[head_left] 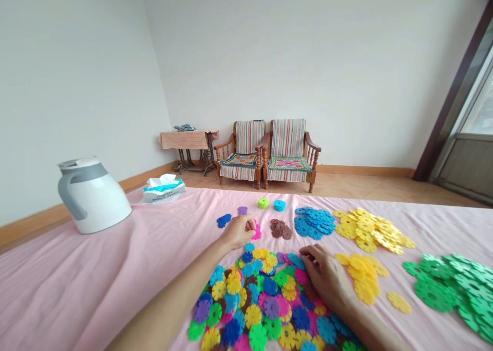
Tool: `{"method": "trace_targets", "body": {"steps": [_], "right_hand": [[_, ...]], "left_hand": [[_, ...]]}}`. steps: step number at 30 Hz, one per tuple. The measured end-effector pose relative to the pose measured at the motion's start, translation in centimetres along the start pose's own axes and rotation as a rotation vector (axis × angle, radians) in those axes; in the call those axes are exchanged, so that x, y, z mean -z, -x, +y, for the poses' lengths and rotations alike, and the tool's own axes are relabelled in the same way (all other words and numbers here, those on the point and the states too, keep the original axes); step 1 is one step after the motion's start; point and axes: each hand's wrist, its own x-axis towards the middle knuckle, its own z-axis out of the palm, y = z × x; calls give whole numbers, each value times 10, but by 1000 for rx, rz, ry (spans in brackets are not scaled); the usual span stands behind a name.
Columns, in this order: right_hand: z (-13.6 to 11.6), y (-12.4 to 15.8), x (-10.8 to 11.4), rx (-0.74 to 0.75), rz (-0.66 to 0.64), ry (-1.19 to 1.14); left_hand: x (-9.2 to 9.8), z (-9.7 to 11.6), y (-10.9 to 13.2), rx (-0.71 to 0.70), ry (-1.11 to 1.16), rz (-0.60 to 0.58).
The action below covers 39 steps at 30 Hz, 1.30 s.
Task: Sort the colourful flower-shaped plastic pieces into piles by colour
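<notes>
My left hand (239, 233) reaches over the far edge of a mixed pile, fingers pinched at a pink notched plastic disc (257, 232); the fingertips partly cover it. My right hand (325, 275) rests on the right side of the multicoloured pile of notched discs (253, 315), its fingers bent and slightly apart beside a light blue disc (296, 260). Nothing shows gripped in it. Close by my left hand lie dark blue discs (224, 220) and a purple disc (242, 210). Brown discs (281, 229) form a small heap between the hands, farther back.
Sorted heaps of blue discs (315, 221), yellow discs (370, 230) and green discs (454, 289) spread rightward over the pink cloth (162, 253). Short stacks of lime discs (263, 203) and light blue discs (279, 206) stand behind. A white jug (96, 199) and tissue pack (164, 189) are left.
</notes>
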Motion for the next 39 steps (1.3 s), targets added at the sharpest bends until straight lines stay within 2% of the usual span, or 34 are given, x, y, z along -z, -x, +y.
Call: {"method": "trace_targets", "body": {"steps": [6, 18, 24, 28, 31, 34, 39], "right_hand": [[-3, 0, 1, 8, 7, 0], [1, -1, -2, 25, 3, -5], [2, 0, -2, 21, -1, -13], [3, 0, -2, 9, -10, -9], [3, 0, -2, 2, -14, -4], [1, -1, -2, -3, -19, -2], [0, 0, -2, 0, -6, -2]], "left_hand": [[-14, -7, -10, -11, -70, 83], [-25, 5, -28, 25, -156, 194], [-24, 5, -24, 8, -168, 219], [-15, 6, -12, -24, -127, 216], [-1, 10, 3, -57, -64, 142], [22, 16, 17, -91, -9, 67], [62, 19, 30, -74, 42, 87]]}}
